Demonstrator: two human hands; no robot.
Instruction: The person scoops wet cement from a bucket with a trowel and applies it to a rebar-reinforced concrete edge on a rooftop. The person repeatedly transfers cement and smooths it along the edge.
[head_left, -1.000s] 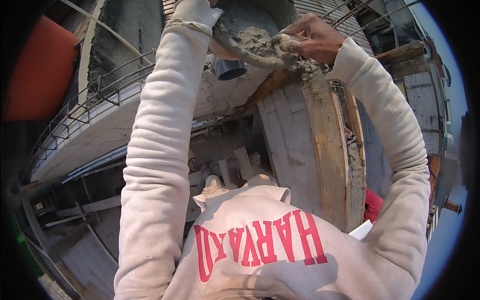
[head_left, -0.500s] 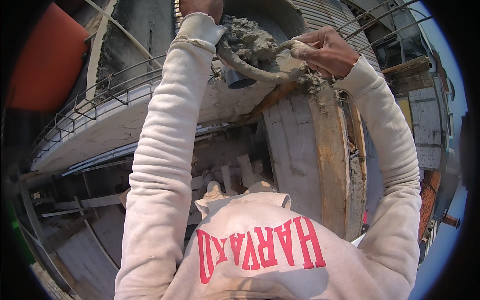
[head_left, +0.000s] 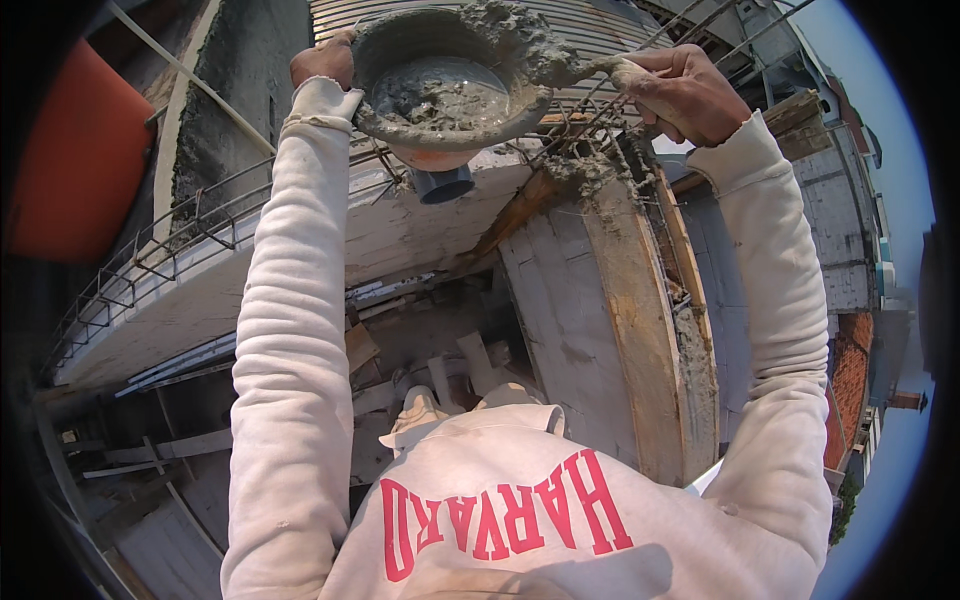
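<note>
A round bucket, its rim coated in grey mortar and its lower side orange, is at the upper middle. Wet mortar lies inside it. My left hand is closed on the bucket's left rim. My right hand is closed around the handle of a mortar-caked trowel. A thick lump of mortar covers the trowel's blade, over the far right part of the bucket's rim. The blade itself is hidden under it.
Below the bucket shows a grey pipe end. Timber formwork with mortar on top and protruding rebar runs down the right of centre. A rebar cage lines the ledge at left. Far below are boards near my feet. An orange tank stands far left.
The trowel with its mortar lump has come up from inside the bucket to its far right rim. The bucket appears farther left, with more of its inside in view.
</note>
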